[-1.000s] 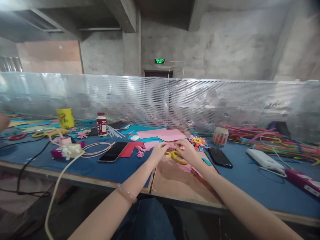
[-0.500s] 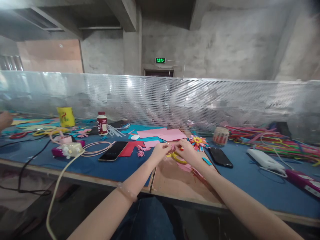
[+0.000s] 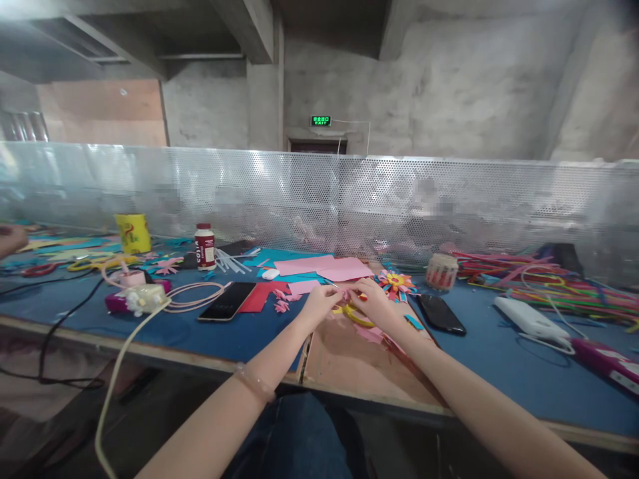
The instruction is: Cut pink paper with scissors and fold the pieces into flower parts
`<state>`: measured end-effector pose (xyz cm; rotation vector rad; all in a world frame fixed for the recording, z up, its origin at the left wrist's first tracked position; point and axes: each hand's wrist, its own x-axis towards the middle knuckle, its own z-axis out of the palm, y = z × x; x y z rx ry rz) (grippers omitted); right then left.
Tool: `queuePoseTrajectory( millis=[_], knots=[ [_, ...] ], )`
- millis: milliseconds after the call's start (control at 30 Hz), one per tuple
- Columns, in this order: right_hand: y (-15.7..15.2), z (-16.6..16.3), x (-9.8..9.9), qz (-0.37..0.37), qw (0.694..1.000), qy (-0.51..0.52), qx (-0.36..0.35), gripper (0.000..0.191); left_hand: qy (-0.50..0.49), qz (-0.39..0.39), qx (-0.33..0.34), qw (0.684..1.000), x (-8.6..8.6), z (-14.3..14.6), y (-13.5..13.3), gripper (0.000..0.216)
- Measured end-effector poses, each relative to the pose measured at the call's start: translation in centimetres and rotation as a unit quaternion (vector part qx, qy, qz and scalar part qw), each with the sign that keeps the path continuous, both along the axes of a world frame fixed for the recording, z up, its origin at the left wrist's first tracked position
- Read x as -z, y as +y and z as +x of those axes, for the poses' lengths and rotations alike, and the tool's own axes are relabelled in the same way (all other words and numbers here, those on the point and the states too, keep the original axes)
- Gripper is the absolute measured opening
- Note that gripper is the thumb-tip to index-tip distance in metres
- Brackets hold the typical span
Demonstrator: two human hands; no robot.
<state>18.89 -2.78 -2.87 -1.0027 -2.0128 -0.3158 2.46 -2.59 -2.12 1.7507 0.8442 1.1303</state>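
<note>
My left hand point(image 3: 322, 301) and my right hand point(image 3: 370, 299) meet over the wooden part of the table. Pinched between their fingertips is a small pink paper piece point(image 3: 345, 296), largely covered by the fingers. A thin stick-like thing shows at the left fingertips, too small to name. Just below the hands lie yellow-handled scissors point(image 3: 360, 318), partly hidden, with pink paper scraps point(image 3: 370, 332) around them. A colourful paper flower point(image 3: 395, 283) sits beyond my right hand. Small curled pink paper pieces point(image 3: 281, 303) lie left of my left hand.
Pink sheets point(image 3: 344, 269), red paper point(image 3: 253, 297) and a phone point(image 3: 228, 301) lie to the left. Right are another phone point(image 3: 441, 314), a jar point(image 3: 440, 271), a white power bank point(image 3: 530, 319) and colourful strips point(image 3: 539, 279). A perforated metal screen point(image 3: 279, 193) stands behind. Another person's hand point(image 3: 12, 239) shows far left.
My hands stay nearly in place, still pinching the pink paper piece, with only slight finger movement. The other person's hand at the far left has shifted slightly.
</note>
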Motion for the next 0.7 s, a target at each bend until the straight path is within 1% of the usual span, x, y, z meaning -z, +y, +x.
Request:
queuePoseTrajectory(
  millis=[200, 500, 600, 700],
  knots=[
    [0.0, 0.1, -0.1, 0.002, 1.000, -0.003, 0.003, 0.012, 0.003, 0.001, 0.006, 1.000, 0.4, 0.0, 0.5, 0.028],
    [-0.3, 0.0, -0.4, -0.014, 1.000, -0.022, 0.006, 0.015, 0.019, 0.020, -0.005, 1.000, 1.0, 0.0, 1.0, 0.033],
    [-0.1, 0.1, -0.1, 0.006, 0.999, -0.032, 0.020, 0.014, 0.018, 0.009, -0.006, 1.000, 1.1, 0.1, 1.0, 0.036],
    [0.0, 0.1, 0.3, 0.045, 0.996, -0.062, 0.046, 0.012, 0.027, -0.016, 0.011, 0.999, 1.0, 0.0, 0.8, 0.037]
  ],
)
